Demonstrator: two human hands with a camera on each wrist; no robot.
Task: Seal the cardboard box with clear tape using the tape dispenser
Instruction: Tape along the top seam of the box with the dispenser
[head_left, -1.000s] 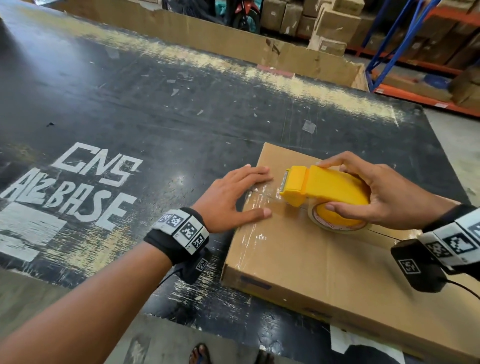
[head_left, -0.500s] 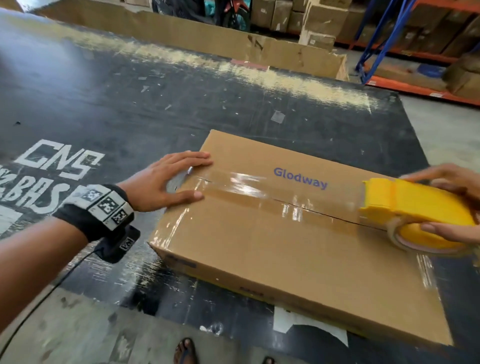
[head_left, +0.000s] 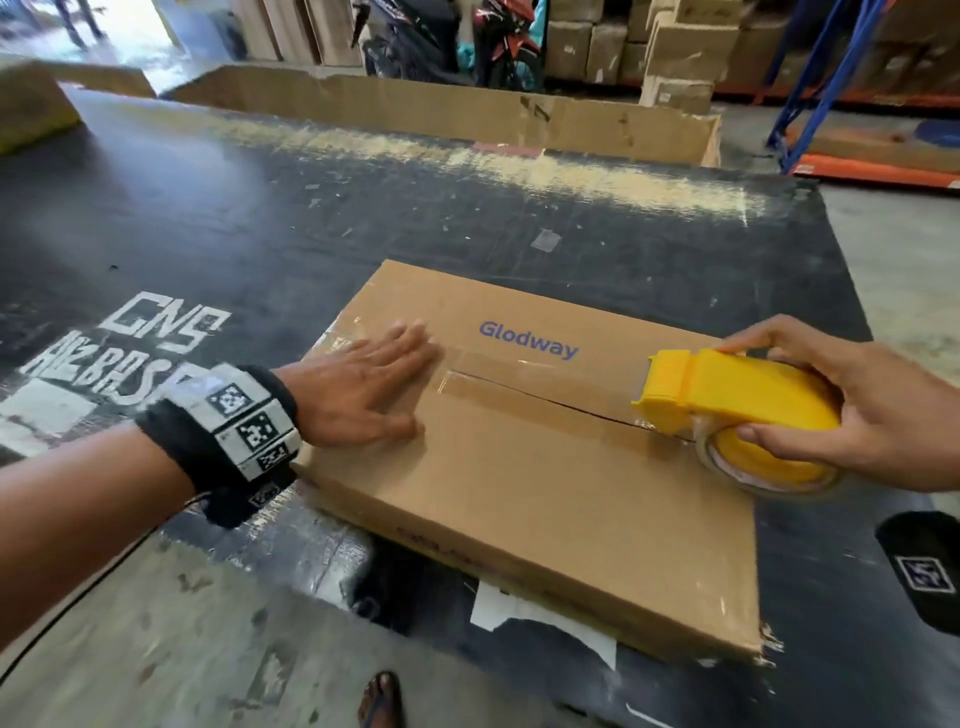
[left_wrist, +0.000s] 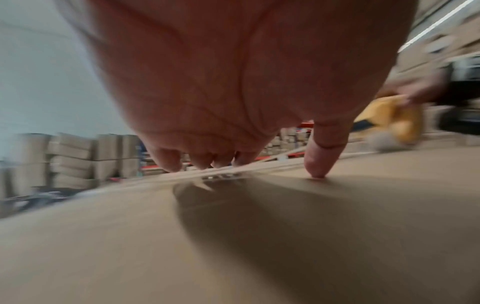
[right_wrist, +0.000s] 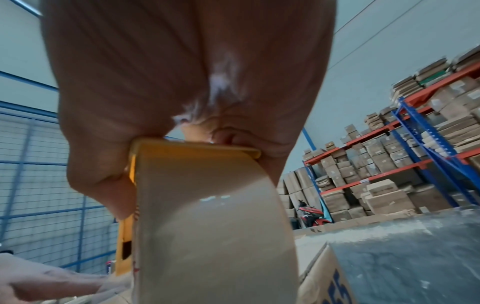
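Head view: right hand (head_left: 878, 415) hides much of the tape dispenser (head_left: 727, 395).

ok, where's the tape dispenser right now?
Head view: the yellow tape dispenser sits at the right end of the cardboard box seam, gripped by the right hand, just right of the "Glodway" print.

box (head_left: 545, 499): brown, blue lettering | tape dispenser (head_left: 727, 395): yellow | table (head_left: 260, 218): black, white lettering
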